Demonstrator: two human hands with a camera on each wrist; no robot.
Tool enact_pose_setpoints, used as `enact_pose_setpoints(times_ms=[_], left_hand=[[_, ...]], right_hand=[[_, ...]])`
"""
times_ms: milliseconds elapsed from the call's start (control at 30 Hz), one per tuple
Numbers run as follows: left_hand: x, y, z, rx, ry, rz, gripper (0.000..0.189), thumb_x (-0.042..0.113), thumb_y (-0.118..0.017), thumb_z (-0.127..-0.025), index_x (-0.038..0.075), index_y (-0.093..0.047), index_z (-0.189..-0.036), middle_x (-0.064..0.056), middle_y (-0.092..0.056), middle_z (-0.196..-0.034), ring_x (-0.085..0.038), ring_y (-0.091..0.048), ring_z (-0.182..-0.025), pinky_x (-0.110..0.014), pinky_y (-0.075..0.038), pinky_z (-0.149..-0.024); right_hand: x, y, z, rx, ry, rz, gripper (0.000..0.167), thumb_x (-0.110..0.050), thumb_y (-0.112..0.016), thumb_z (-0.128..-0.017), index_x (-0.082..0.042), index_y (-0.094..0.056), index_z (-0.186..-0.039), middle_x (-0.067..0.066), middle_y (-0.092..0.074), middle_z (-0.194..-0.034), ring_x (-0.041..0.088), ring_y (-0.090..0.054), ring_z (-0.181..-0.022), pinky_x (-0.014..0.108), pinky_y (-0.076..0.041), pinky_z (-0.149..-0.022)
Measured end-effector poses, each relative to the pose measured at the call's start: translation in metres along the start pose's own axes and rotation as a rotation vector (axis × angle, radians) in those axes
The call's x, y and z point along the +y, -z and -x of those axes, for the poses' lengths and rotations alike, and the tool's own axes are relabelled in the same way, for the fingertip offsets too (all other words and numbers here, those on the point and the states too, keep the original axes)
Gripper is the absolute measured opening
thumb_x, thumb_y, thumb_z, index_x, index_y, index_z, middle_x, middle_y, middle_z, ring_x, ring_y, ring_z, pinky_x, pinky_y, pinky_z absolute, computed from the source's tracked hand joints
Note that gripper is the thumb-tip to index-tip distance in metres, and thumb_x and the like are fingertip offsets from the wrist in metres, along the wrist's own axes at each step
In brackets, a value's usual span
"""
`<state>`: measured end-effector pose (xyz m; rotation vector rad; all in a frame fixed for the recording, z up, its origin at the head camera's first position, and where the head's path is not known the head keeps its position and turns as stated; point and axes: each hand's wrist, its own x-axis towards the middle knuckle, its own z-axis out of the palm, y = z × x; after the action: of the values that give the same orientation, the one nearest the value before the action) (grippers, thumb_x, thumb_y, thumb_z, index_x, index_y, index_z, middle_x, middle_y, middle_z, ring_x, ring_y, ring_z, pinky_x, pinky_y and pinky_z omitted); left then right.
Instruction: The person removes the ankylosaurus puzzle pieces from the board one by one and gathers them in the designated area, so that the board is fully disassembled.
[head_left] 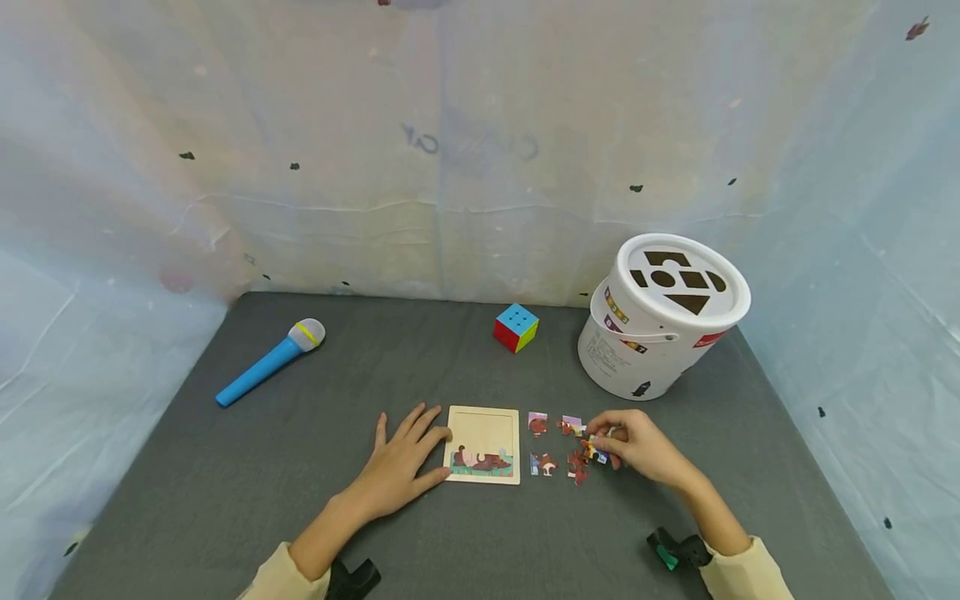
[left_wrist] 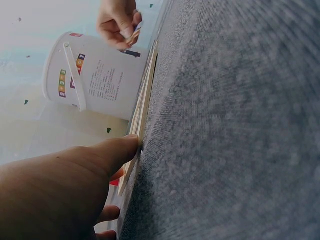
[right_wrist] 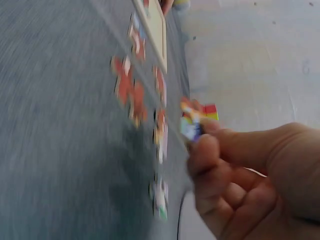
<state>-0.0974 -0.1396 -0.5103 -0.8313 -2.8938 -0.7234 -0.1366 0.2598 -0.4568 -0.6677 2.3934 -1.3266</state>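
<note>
A wooden puzzle board (head_left: 480, 425) lies on the grey table, its lower part filled with joined picture pieces (head_left: 482, 461). My left hand (head_left: 397, 467) rests at the board's left edge with fingers spread; thumb and a finger touch the frame. Between thumb and fingers my right hand (head_left: 630, 446) pinches a puzzle piece (right_wrist: 191, 121), lifted off the table in the right wrist view. Loose puzzle pieces lie right of the board, among them a purple-topped one (head_left: 537, 422), a blue-edged one (head_left: 543, 464) and a brown one (head_left: 577, 468). The right hand partly hides others.
A white lidded bucket (head_left: 622, 358) with shape holes stands at the back right. A puzzle cube (head_left: 516, 327) sits behind the board. To the far left lies a blue toy microphone (head_left: 262, 371). Pale sheeting (head_left: 450, 167) hangs around the table.
</note>
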Motion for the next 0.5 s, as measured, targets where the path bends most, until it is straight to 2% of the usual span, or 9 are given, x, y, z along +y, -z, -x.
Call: enact_pose_setpoints(times_ms=[100, 267, 500], left_hand=[[-0.001, 0.0, 0.001, 0.012, -0.006, -0.001, 0.042, 0.048, -0.065, -0.095, 0.024, -0.057, -0.129, -0.015, -0.035, -0.157, -0.041, -0.023, -0.147, -0.081, -0.005, -0.102], [0.0, 0.001, 0.001, 0.011, -0.003, -0.002, 0.042, 0.048, -0.065, -0.095, 0.025, -0.057, -0.129, -0.015, -0.035, -0.157, -0.041, -0.023, -0.147, -0.081, -0.005, -0.103], [0.001, 0.001, -0.001, 0.004, -0.005, 0.001, 0.042, 0.048, -0.065, -0.094, 0.025, -0.057, -0.129, -0.015, -0.035, -0.158, -0.041, -0.023, -0.148, -0.081, -0.004, -0.103]], right_hand=[[0.007, 0.007, 0.008, -0.028, -0.006, 0.027, 0.011, 0.001, -0.061, -0.097, 0.006, -0.068, -0.104, 0.012, -0.063, -0.075, 0.017, -0.058, -0.051, 0.027, -0.048, -0.048], [0.013, 0.014, 0.018, -0.081, -0.005, 0.001, 0.014, 0.004, -0.059, -0.097, 0.01, -0.068, -0.107, 0.014, -0.063, -0.075, 0.019, -0.058, -0.051, 0.029, -0.049, -0.047], [0.016, 0.013, 0.024, -0.079, -0.011, -0.028, 0.017, 0.006, -0.06, -0.096, 0.015, -0.066, -0.109, 0.016, -0.064, -0.072, 0.02, -0.059, -0.052, 0.032, -0.051, -0.047]])
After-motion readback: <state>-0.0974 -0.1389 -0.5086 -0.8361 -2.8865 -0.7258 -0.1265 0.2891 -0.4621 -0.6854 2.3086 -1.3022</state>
